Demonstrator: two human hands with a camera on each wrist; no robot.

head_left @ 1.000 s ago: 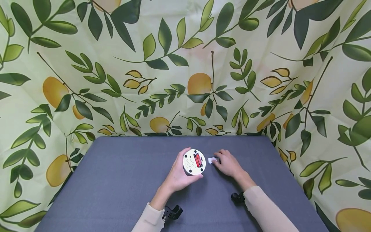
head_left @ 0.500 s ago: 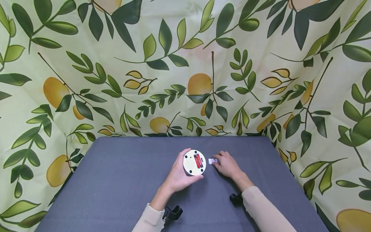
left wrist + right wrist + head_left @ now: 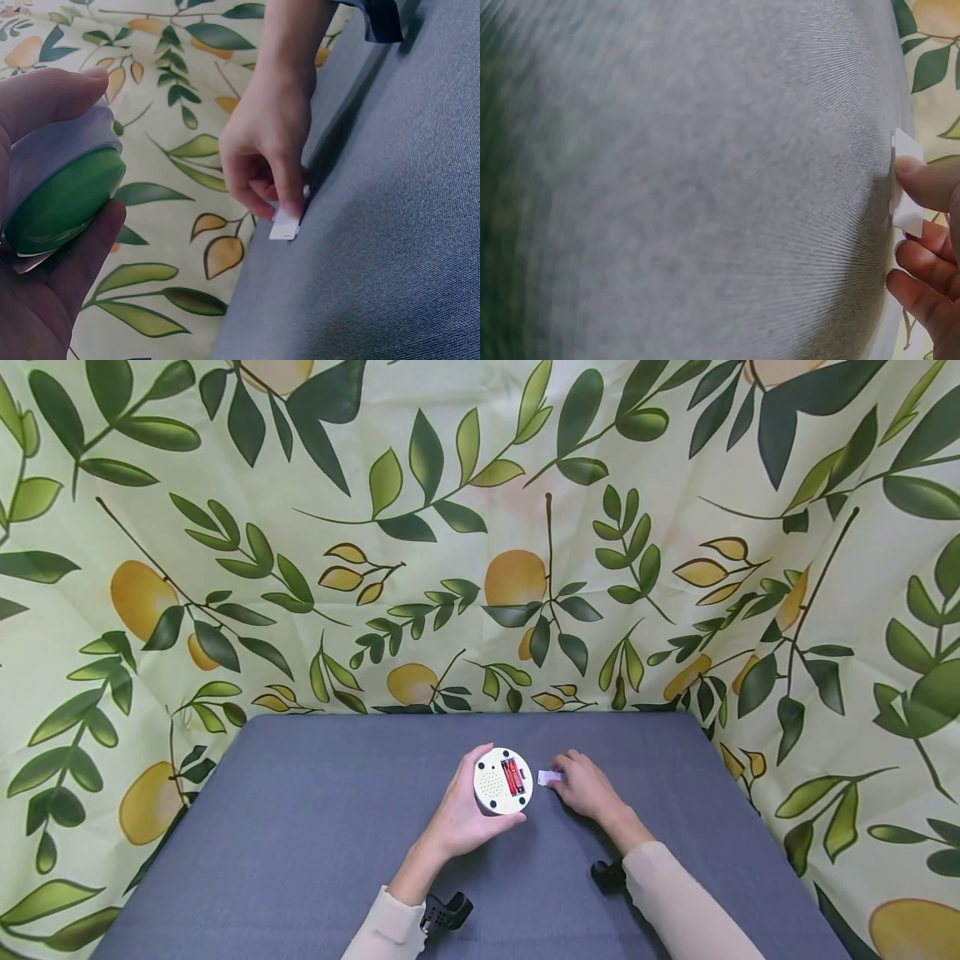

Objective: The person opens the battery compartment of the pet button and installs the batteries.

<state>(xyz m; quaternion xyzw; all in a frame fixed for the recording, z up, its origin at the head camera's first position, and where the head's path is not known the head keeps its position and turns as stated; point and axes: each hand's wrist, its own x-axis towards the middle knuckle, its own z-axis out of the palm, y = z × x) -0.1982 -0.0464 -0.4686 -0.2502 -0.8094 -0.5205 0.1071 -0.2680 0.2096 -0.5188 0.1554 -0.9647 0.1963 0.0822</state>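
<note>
My left hand (image 3: 459,817) grips a round white device (image 3: 491,787) by its sides, with its flat underside facing up. Red batteries (image 3: 513,776) lie in the uncovered compartment, beside a patch of speaker holes and small dark feet. In the left wrist view the device's other side shows a green part (image 3: 71,199). Just right of the device, my right hand (image 3: 588,789) pinches a small white battery cover (image 3: 547,777) between thumb and fingers. The right wrist view shows the thumb on the cover (image 3: 907,206), close to the table; whether it touches the cloth is unclear.
A grey-blue cloth covers the table (image 3: 315,827). Behind it and at both sides hangs a curtain (image 3: 450,568) printed with leaves and fruit. Black wrist mounts (image 3: 447,910) sit by both sleeves.
The fingers of my right hand have gathered the cover into a pinch, and the right forearm has shifted slightly left. My left hand and the device have stayed nearly still.
</note>
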